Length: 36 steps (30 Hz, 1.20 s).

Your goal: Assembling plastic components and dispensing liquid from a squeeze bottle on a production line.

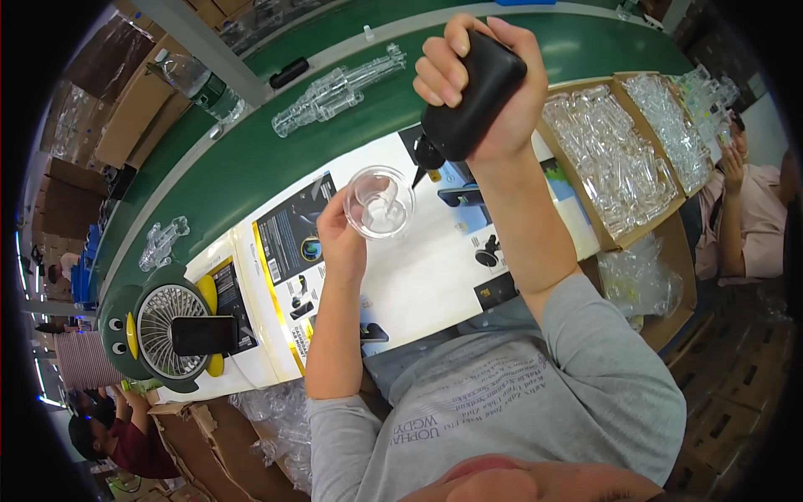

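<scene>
My left hand is closed on a clear round plastic cup-like part, its open rim facing up. In my right hand is a black squeeze bottle, tilted with its thin nozzle pointing down. The nozzle tip is beside the right side of the clear part's rim. Whether it touches, and whether any liquid comes out, I cannot tell. Under both hands lies a printed white cardboard sheet on the green table.
Cardboard boxes of clear plastic parts stand to the right. Assembled clear pieces lie at the back, near a water bottle. A green fan with a phone before it stands left. A person sits at far right.
</scene>
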### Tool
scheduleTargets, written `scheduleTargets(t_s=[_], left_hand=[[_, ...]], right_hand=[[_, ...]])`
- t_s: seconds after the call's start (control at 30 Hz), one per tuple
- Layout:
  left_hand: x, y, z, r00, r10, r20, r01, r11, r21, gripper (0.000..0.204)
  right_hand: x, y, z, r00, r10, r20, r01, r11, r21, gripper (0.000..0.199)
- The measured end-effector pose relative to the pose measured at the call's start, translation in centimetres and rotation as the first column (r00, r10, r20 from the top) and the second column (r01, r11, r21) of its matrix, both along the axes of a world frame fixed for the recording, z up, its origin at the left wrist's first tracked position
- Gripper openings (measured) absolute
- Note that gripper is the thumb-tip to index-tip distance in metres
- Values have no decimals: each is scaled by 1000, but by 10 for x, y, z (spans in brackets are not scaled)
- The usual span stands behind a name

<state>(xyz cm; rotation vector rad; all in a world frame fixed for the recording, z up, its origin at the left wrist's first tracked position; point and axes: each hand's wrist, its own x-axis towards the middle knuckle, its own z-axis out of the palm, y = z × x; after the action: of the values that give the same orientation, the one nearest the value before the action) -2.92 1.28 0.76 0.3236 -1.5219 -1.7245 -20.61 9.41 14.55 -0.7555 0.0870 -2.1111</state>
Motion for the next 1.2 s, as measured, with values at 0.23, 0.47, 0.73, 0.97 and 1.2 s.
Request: scheduleTargets(t_s=[0.23,0.47,0.73,0.97,1.2], left_hand=[[1,5,12,995,-96,-14,96,992,80,38],[3,5,16,985,-170,27,169,984,54,48],[6,5,15,959,-282,43,278,957,79,48],[6,5,13,905,-426,13,422,901,100,43],[8,2,8,878,-477,38,473,878,73,43]], right_hand=[[1,2,3,999,-22,-25,22,1000,8,35],[1,4,6,1000,21,14,-21,1000,7,34],[2,5,6,996,82,-25,-83,997,-12,34],[4,6,5,984,178,-6,-178,984,-32,35],[8,7,8,975,220,13,-219,975,-41,35]])
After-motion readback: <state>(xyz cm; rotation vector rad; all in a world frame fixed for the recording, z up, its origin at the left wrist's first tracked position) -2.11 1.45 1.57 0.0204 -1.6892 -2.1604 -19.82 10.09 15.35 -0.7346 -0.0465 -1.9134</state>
